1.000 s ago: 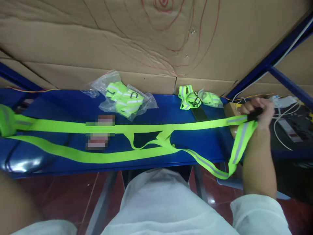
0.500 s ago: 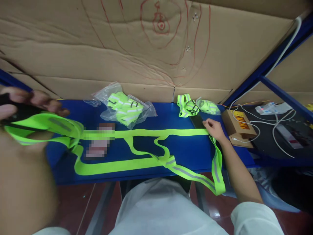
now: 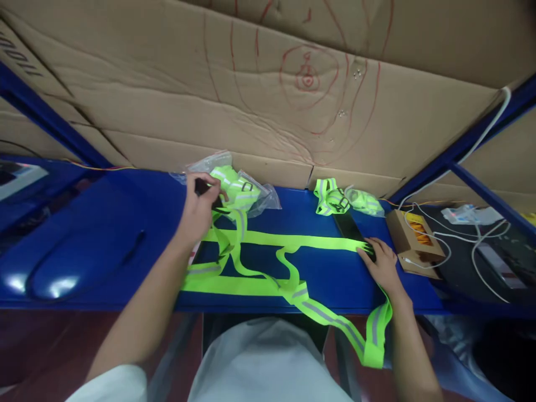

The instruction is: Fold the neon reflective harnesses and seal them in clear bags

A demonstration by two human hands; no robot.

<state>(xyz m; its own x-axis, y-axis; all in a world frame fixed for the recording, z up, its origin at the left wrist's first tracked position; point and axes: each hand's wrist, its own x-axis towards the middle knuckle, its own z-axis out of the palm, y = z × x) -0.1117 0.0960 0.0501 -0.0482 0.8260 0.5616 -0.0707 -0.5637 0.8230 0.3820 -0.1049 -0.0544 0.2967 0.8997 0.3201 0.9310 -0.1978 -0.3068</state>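
Head view: I see the left hand (image 3: 200, 207) raised over the far side of the desk (image 3: 104, 240), fingers closed in a pinch on a dark end piece of the reflective strap harness (image 3: 285, 241). The right hand (image 3: 383, 267) lies flat with the fingers slightly spread, pressing the harness's other end down onto the desk. The harness lies across the middle of the desk in two long bands with crossing pieces between them. One loop of it (image 3: 368, 335) hangs over the near edge beside the right forearm.

My worry is that hanging loop. Its weight could drag the near band off the desk if the right hand's pressure eases. The bands under the left hand are already twisted over one another, and I judge a pull from there could tighten them into a tangle.

The left hand is touching or just beside a plastic packet (image 3: 247, 187) of the same yellow material. A sweep of the strap could snag it or knock it along. Near the right hand, a dark flat object (image 3: 347, 226), folded straps (image 3: 330, 198), a small cardboard box (image 3: 412, 240) and white cables (image 3: 464, 240) crowd the desk. A strap end sliding that way might catch one of them.
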